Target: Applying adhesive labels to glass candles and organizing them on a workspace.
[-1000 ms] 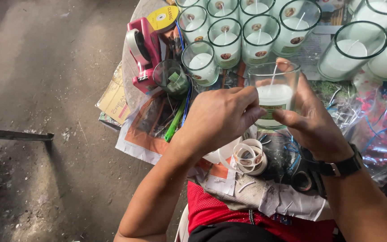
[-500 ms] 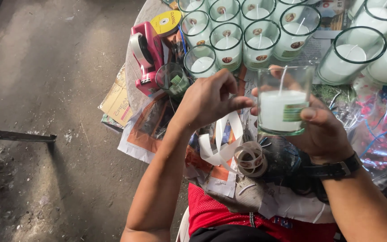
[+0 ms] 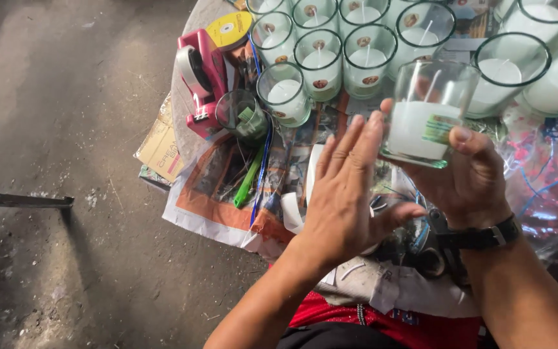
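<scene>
Head view shows the right hand (image 3: 469, 178) gripping a labelled glass candle (image 3: 424, 116) above the cluttered desk (image 3: 227, 194), while the left hand (image 3: 347, 194), fingers (image 3: 350, 145) flat and empty, should smooth its label gently.

Bare forearms, black wristwatch (image 3: 479, 238) on right wrist, red garment (image 3: 382, 323) at the lap

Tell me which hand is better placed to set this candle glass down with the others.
Probably the right hand: it already grips the candle glass, close to the row of candle glasses. The left hand is open and flat beside the glass, holding nothing.
</scene>
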